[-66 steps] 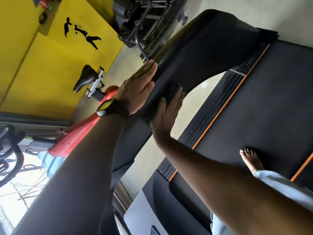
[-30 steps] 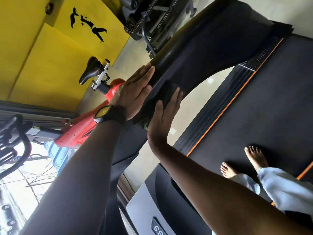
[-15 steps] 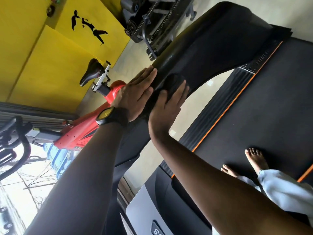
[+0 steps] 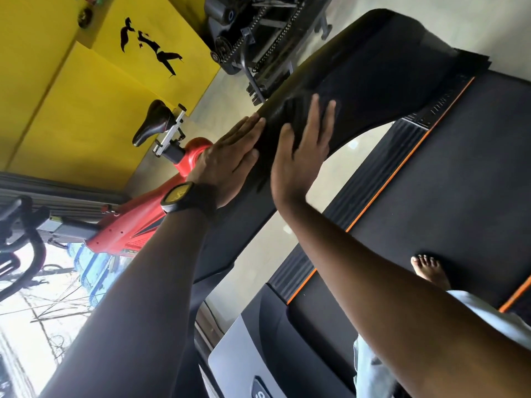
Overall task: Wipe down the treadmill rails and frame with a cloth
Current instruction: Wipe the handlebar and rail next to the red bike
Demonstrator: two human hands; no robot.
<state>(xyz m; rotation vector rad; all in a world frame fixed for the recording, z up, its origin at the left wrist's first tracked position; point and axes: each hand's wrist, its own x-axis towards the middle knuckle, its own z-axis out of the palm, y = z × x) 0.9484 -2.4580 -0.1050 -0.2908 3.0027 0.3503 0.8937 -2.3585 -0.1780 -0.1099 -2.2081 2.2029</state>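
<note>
Matt black plastic rail [image 4: 373, 81], dark ribbed cloth [image 4: 293, 110], glossy red bike frame [image 4: 129, 228].

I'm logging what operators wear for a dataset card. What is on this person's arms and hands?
The left hand and right hand are ungloved. A black-strapped watch with a round yellow face is worn on the left. The right forearm is bare; whether the left forearm is sleeved is unclear.

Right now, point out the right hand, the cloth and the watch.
right hand [image 4: 301, 159]: head view, back of the hand.
cloth [image 4: 291, 112]: head view, dark fold showing above the thumb.
watch [image 4: 178, 196]: head view, yellow face.
</note>
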